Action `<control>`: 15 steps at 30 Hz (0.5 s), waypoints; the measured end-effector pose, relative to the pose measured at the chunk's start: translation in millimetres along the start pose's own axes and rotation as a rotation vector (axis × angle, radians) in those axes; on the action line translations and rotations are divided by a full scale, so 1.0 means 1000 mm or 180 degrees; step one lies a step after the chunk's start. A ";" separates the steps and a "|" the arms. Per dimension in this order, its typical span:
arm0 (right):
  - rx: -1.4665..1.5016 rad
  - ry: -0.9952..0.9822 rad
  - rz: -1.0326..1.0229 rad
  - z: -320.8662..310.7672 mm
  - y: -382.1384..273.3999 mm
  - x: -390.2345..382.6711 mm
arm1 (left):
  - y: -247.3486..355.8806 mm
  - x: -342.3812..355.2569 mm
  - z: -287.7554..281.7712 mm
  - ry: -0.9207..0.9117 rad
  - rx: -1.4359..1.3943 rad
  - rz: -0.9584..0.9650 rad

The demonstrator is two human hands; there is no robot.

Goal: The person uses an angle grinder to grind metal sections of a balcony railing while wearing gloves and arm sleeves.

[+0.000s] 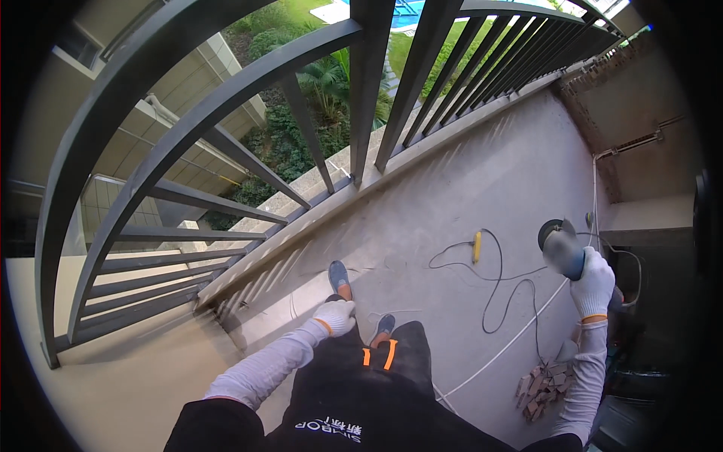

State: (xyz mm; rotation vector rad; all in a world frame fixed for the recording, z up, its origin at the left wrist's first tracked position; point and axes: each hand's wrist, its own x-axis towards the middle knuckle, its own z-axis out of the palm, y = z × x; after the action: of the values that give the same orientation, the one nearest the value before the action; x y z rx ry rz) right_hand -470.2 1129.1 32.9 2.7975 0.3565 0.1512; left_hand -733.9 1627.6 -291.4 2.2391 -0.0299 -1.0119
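Above the floor, right hand point(593, 282) grips grinder point(561, 247).

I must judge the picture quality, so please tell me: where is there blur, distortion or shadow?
Head view: the fisheye bends the dark metal railing strongly near the rim; the round grey grinder in the white-gloved right hand looks motion-blurred; the railing's bars cast soft striped shadows on the grey concrete floor; corners are black.
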 end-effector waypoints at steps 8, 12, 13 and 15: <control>0.1811 -0.0641 0.0745 0.211 -0.148 0.058 | -0.117 0.147 -0.056 0.0814 -0.1315 -0.0812; 0.2212 -0.0692 0.0714 0.322 -0.221 0.099 | -0.228 0.294 -0.080 0.2130 -0.1513 -0.1438; 0.2335 -0.0698 0.0628 0.344 -0.238 0.108 | -0.250 0.316 -0.085 0.2484 -0.1482 -0.1311; 0.2508 -0.0735 0.0537 0.398 -0.263 0.122 | -0.293 0.360 -0.098 0.2769 -0.1834 -0.1225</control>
State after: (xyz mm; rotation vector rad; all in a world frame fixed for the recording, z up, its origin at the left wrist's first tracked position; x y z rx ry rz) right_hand -355.2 1284.6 -419.9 3.5655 0.1330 -0.3529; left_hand -486.8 1809.3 -653.6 1.9739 0.9667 -0.0976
